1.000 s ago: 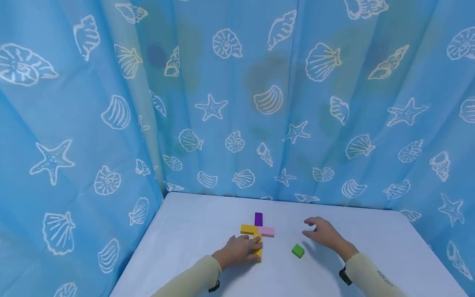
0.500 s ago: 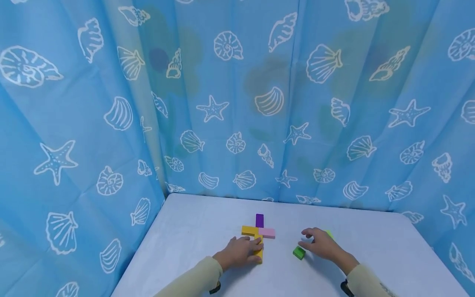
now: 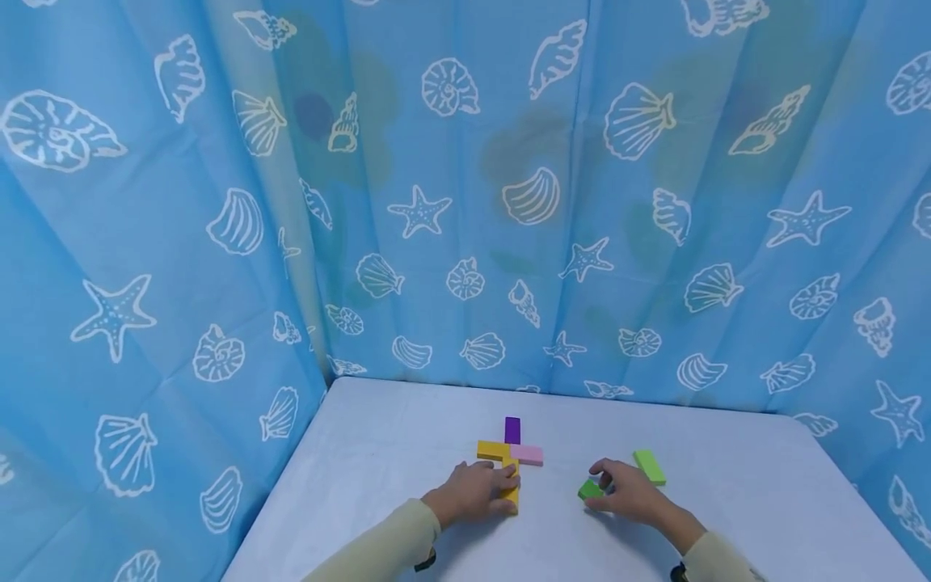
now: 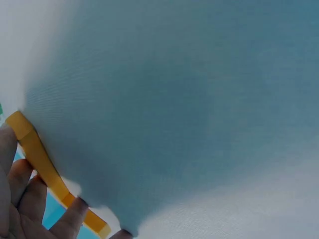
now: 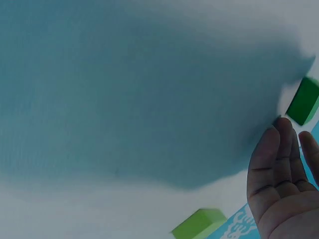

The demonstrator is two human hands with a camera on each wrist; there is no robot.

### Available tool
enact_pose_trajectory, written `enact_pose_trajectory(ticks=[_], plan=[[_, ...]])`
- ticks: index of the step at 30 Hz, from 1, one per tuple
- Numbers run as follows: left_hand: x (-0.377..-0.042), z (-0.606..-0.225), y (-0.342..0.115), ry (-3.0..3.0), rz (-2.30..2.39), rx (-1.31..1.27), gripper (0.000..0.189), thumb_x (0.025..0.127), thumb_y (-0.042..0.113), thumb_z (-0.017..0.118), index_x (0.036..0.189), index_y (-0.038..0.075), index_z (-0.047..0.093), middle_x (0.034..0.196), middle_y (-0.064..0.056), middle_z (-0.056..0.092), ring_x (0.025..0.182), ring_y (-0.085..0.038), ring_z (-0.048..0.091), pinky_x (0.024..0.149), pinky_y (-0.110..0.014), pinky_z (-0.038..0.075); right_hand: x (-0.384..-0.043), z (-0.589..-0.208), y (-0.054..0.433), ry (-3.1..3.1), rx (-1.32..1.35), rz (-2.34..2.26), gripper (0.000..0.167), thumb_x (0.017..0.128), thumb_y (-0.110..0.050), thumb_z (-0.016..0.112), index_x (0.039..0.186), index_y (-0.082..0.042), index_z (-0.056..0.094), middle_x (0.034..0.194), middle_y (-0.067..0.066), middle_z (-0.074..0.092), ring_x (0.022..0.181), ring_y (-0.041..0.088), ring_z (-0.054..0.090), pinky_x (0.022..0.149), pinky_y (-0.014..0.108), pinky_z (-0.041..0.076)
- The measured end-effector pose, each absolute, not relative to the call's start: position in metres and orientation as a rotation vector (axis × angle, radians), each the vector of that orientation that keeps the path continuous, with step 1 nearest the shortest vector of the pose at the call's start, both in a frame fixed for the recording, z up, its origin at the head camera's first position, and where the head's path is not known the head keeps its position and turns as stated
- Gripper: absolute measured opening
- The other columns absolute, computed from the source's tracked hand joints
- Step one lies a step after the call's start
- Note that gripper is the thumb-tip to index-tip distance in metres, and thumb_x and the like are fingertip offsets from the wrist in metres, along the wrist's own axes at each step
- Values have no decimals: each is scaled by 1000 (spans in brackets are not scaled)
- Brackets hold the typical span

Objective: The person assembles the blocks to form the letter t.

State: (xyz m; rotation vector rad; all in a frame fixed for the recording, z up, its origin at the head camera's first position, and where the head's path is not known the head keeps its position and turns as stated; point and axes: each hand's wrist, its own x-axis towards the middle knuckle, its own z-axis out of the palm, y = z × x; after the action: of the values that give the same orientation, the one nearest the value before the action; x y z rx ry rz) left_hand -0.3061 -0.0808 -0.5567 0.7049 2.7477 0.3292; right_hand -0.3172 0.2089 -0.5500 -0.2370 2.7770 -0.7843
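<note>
My left hand [image 3: 471, 491] rests on a long yellow block [image 3: 511, 503], gripping it with thumb and fingers. In the left wrist view the fingertips lie along this yellow block [image 4: 46, 167]. Its far end meets a second yellow block [image 3: 491, 450] lying crosswise, beside a pink block [image 3: 528, 456]; a purple block [image 3: 512, 430] extends beyond them. My right hand [image 3: 631, 491] reaches to a small green block [image 3: 589, 489], thumb and forefinger parted around it. In the right wrist view, fingertips stand just short of the green block [image 5: 303, 102].
A light green block [image 3: 650, 467] lies just beyond the right hand. The table [image 3: 407, 420] has a white cover. Behind and to the left hangs a blue curtain [image 3: 465, 202] with white seashell and starfish prints.
My right hand has come down and nearer, its fingers now around the green block, and the light green block behind it has come into view. The left hand stays on the yellow block.
</note>
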Motion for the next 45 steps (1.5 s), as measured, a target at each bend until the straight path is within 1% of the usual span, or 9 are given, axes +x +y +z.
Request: enact_pose_trajectory(ticks=[5,9,11,16,20,25,30,36,45], plan=[[-307,-551,-84,2772,310,686,53,92,56,60,141,40,51,150,21,45,137,-24,48,109,-65,37,-323,-551,198,2761,-283,-792,39,77,-16,83,112,-9,67,93,0,64,85,13,59,82,37,54],[-307,-549,-82,2764,322,686,53,91,56,61,141,40,52,150,22,44,138,-23,47,109,-65,36,-320,-550,192,2755,-298,-791,39,78,-14,82,114,-8,68,91,1,62,84,15,56,80,37,52],[-307,-550,-81,2749,330,690,50,93,54,60,141,40,52,151,22,44,138,-23,47,109,-65,36,-315,-549,190,2746,-294,-786,39,77,-12,82,113,-8,68,91,2,60,84,15,56,79,37,52],[-306,-553,-79,2752,292,675,44,97,49,57,140,42,52,150,24,43,138,-21,47,109,-65,36,-306,-547,183,2693,-294,-822,43,76,-7,82,116,-8,66,95,3,61,87,16,57,83,40,53],[-306,-552,-78,2757,293,684,45,97,48,58,140,42,52,150,24,43,137,-22,48,108,-64,37,-303,-546,180,2674,-289,-852,45,76,-7,83,117,-7,64,95,3,62,85,15,57,81,38,54],[-305,-553,-77,2755,302,693,45,96,49,58,140,41,52,150,24,43,137,-22,48,108,-65,37,-301,-547,177,2673,-338,-862,39,77,-13,83,112,-9,66,90,0,62,81,14,57,76,34,53],[-306,-557,-80,2775,278,696,45,96,50,58,140,43,51,150,25,43,137,-22,48,108,-64,37,-302,-548,175,2664,-387,-862,36,78,-16,83,110,-9,67,88,-1,62,81,14,58,75,35,53],[-306,-559,-81,2777,290,689,45,96,50,58,140,42,51,149,25,44,138,-22,48,109,-64,37,-302,-552,177,2658,-355,-886,35,80,-14,81,113,-9,67,90,-1,64,84,13,60,78,36,55],[-305,-554,-82,2769,270,720,45,97,50,57,141,41,51,151,23,43,138,-22,48,108,-64,38,-298,-555,166,2657,-284,-958,26,82,-9,77,107,-8,69,86,-1,62,81,13,59,77,35,54]])
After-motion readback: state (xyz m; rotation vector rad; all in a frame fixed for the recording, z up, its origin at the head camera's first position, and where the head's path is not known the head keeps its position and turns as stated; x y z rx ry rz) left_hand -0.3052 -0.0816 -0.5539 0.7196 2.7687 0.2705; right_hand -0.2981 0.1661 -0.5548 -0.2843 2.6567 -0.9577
